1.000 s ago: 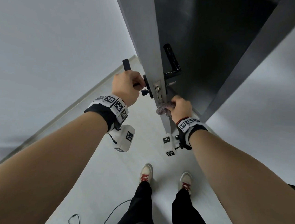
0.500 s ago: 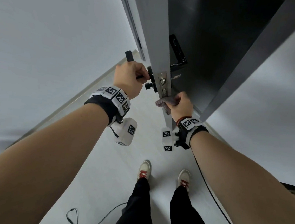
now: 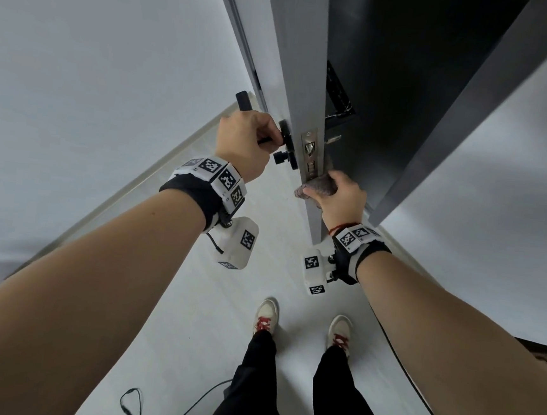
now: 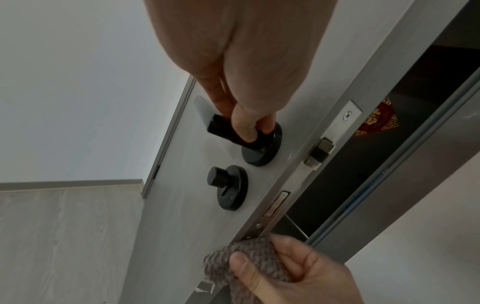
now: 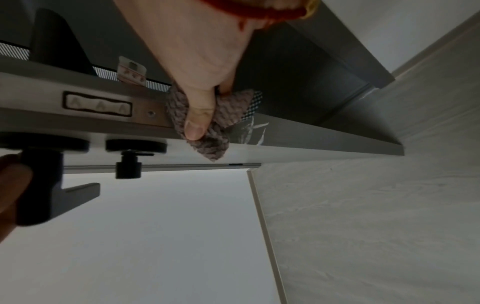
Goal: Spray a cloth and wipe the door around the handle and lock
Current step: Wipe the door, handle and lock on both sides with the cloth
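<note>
The grey door (image 3: 291,60) stands ajar, its edge facing me. My left hand (image 3: 245,138) grips the black lever handle (image 4: 228,133) on the door's near face; the black thumb-turn lock (image 4: 223,181) sits just below it. My right hand (image 3: 339,196) pinches a grey-brown knitted cloth (image 3: 320,188) against the door's edge, just under the steel latch plate (image 3: 310,154). In the right wrist view the thumb presses the cloth (image 5: 205,123) onto the edge beside the plate (image 5: 103,105). The cloth (image 4: 241,265) wraps over the edge corner.
The dark door frame (image 3: 466,108) stands at the right of the gap. A white wall (image 3: 93,92) closes off the left. A black cable (image 3: 155,409) lies on the pale floor beside my shoes (image 3: 266,316). No spray bottle shows.
The door has swung a little, showing more of its edge and latch plate. My right hand with the cloth stays on the edge below the plate; my left hand keeps hold of the handle.
</note>
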